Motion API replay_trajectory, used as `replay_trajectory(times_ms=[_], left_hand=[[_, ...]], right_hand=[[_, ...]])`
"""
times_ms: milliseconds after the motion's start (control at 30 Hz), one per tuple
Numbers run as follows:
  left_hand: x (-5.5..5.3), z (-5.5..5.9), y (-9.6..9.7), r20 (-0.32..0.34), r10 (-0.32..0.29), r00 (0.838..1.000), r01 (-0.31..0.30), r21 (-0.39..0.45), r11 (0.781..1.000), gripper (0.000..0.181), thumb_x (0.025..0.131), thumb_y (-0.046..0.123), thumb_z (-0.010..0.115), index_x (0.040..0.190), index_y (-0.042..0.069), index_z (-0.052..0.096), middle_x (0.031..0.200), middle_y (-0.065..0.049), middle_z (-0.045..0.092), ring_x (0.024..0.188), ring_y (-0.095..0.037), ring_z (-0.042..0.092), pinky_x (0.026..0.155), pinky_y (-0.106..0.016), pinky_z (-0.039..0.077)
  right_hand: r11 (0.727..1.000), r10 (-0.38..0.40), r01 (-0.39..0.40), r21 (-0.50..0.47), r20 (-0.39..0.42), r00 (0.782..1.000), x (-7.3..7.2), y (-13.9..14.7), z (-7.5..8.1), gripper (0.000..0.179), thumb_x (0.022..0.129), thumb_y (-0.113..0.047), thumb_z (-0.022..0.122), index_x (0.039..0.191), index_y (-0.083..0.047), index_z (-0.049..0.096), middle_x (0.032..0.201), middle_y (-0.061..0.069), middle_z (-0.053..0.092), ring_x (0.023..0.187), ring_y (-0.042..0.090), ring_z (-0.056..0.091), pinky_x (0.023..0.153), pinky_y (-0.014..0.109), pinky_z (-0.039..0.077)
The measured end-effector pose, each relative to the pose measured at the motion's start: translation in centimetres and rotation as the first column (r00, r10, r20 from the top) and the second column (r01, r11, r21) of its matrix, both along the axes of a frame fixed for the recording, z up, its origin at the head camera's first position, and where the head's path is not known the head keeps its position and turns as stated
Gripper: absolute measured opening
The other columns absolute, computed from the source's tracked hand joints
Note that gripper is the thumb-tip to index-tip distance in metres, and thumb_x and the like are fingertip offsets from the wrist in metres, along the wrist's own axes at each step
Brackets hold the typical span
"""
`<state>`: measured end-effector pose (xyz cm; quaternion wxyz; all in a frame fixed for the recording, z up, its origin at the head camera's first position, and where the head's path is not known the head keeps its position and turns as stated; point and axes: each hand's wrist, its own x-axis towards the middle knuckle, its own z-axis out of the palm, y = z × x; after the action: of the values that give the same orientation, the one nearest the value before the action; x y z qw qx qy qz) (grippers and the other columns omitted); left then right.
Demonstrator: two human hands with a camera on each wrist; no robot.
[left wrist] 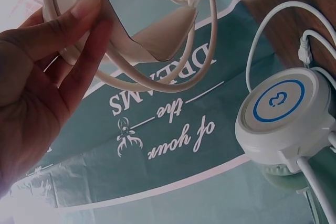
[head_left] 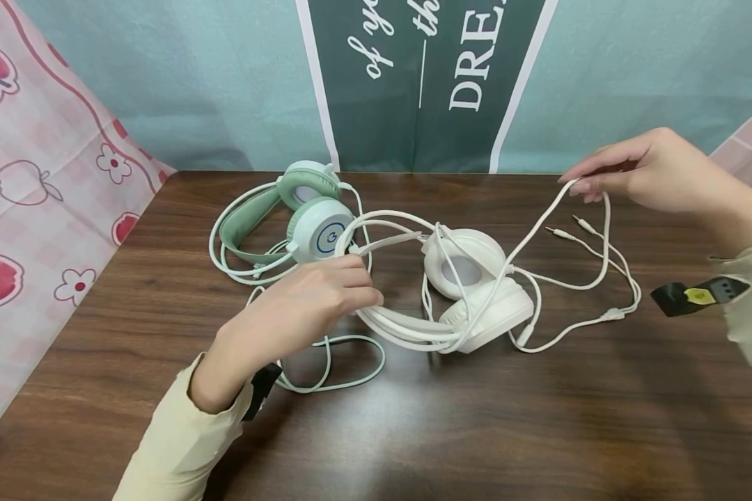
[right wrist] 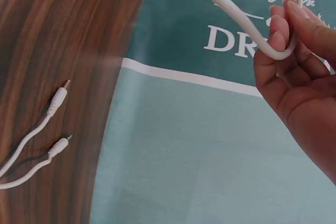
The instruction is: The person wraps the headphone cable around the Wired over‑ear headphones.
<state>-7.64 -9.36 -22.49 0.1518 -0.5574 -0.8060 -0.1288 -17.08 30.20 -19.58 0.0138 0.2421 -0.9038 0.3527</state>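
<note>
White headphones (head_left: 504, 313) are held up at the centre of the head view, tilted, cable strands looped around them. My left hand (head_left: 307, 299) grips their headband (left wrist: 118, 32), thumb and fingers pinching it in the left wrist view. Out to the right, my right hand (head_left: 652, 174) pinches a bend of the white cable (right wrist: 231, 9) between thumb and fingers, raised near the back edge of the table. That cable runs down to the headphones. Its two plugs (right wrist: 56, 100) hang or lie below the right hand.
Green and white headphones (head_left: 318, 226) rest on the wooden table (head_left: 451, 431) at the back left, beside my left hand. Their pale cable (head_left: 351, 383) loops across the table under my left wrist. A teal cloth (head_left: 213, 90) with lettering hangs behind the table.
</note>
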Motion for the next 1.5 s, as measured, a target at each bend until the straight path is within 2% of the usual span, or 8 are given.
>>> replay_trajectory(times_ms=[33, 133, 267, 500, 767, 900, 1067, 1500], left_hand=[[0.0, 0.0, 0.0, -0.004, -0.002, 1.0, 0.002, -0.001, 1.0, 0.034, 0.069, -0.019, 0.054, 0.084, 0.01, 0.063, 0.073, 0.004, 0.052, 0.074, -0.013, 0.046, 0.067, -0.023, 0.041], [0.0, 0.0, 0.2, -0.01, -0.005, 1.0, 0.005, -0.003, 1.0, 0.031, 0.072, -0.017, 0.056, 0.084, 0.011, 0.063, 0.074, 0.005, 0.052, 0.075, -0.013, 0.046, 0.067, -0.023, 0.041], [0.1, -0.2, 0.4, -0.002, -0.006, 1.0, 0.006, 0.006, 1.0, 0.032, 0.074, -0.017, 0.055, 0.087, 0.011, 0.064, 0.078, 0.005, 0.054, 0.078, -0.012, 0.046, 0.068, -0.022, 0.042], [0.0, -0.6, 1.1, -0.032, -0.042, 0.999, 0.043, 0.031, 0.999, 0.035, 0.074, -0.02, 0.047, 0.083, 0.01, 0.062, 0.077, 0.004, 0.053, 0.076, -0.012, 0.046, 0.068, -0.021, 0.04], [0.1, -0.8, 1.6, -0.041, -0.045, 0.998, 0.046, 0.03, 0.998, 0.035, 0.072, -0.019, 0.049, 0.085, 0.011, 0.062, 0.079, 0.005, 0.054, 0.078, -0.011, 0.047, 0.069, -0.02, 0.042], [0.0, -0.8, 1.8, -0.046, -0.047, 0.998, 0.049, 0.033, 0.998, 0.035, 0.072, -0.019, 0.049, 0.085, 0.011, 0.062, 0.079, 0.005, 0.054, 0.078, -0.011, 0.047, 0.07, -0.02, 0.042], [-0.1, -0.7, 1.9, -0.038, -0.071, 0.997, 0.072, 0.046, 0.996, 0.034, 0.073, -0.019, 0.049, 0.085, 0.01, 0.062, 0.081, 0.005, 0.056, 0.08, -0.011, 0.048, 0.072, -0.02, 0.042], [-0.1, -0.7, 2.3, -0.035, -0.1, 0.994, 0.101, 0.033, 0.994, 0.034, 0.071, -0.019, 0.051, 0.085, 0.01, 0.063, 0.083, 0.006, 0.058, 0.084, -0.011, 0.05, 0.074, -0.019, 0.042]], right_hand=[[0.999, -0.02, 0.021, -0.026, 0.034, 0.999, 0.0, 0.0, 0.0, 0.016, 0.079, 0.004, 0.065, 0.09, -0.005, 0.072, 0.074, -0.009, 0.068, 0.061, 0.002, 0.063, 0.058, 0.009, 0.045], [0.996, -0.065, 0.069, -0.06, 0.068, 0.996, -0.2, -0.2, -0.3, 0.008, 0.079, -0.001, 0.068, 0.087, -0.003, 0.07, 0.068, -0.001, 0.067, 0.056, 0.006, 0.061, 0.054, 0.012, 0.045], [0.99, -0.069, 0.079, -0.117, 0.091, 0.994, -0.5, -0.8, -0.9, 0.004, 0.078, 0.001, 0.068, 0.082, 0.0, 0.067, 0.064, 0.004, 0.066, 0.052, 0.01, 0.059, 0.05, 0.016, 0.045], [0.994, -0.091, 0.096, -0.057, 0.09, 0.992, -1.1, -1.8, -2.0, 0.002, 0.078, -0.004, 0.07, 0.077, -0.002, 0.069, 0.06, 0.001, 0.063, 0.051, 0.01, 0.056, 0.048, 0.016, 0.04], [0.991, -0.135, 0.134, 0.017, 0.044, 0.99, -1.6, -2.7, -2.4, 0.002, 0.077, -0.01, 0.072, 0.076, -0.009, 0.071, 0.056, 0.003, 0.06, 0.051, 0.012, 0.054, 0.046, 0.02, 0.035], [0.991, -0.129, 0.128, 0.025, 0.044, 0.991, -1.7, -3.2, -2.4, 0.003, 0.077, -0.012, 0.073, 0.076, -0.009, 0.072, 0.057, 0.003, 0.06, 0.052, 0.012, 0.055, 0.047, 0.019, 0.037], [0.991, -0.124, 0.121, 0.05, 0.068, 0.99, -1.9, -3.7, -2.5, 0.013, 0.076, -0.017, 0.074, 0.08, -0.006, 0.072, 0.06, 0.002, 0.062, 0.054, 0.012, 0.056, 0.05, 0.02, 0.04], [0.995, -0.073, 0.068, 0.078, 0.056, 0.996, -2.6, -4.9, -2.7, 0.01, 0.077, -0.018, 0.073, 0.079, -0.009, 0.072, 0.059, 0.004, 0.061, 0.055, 0.014, 0.053, 0.049, 0.023, 0.035]])
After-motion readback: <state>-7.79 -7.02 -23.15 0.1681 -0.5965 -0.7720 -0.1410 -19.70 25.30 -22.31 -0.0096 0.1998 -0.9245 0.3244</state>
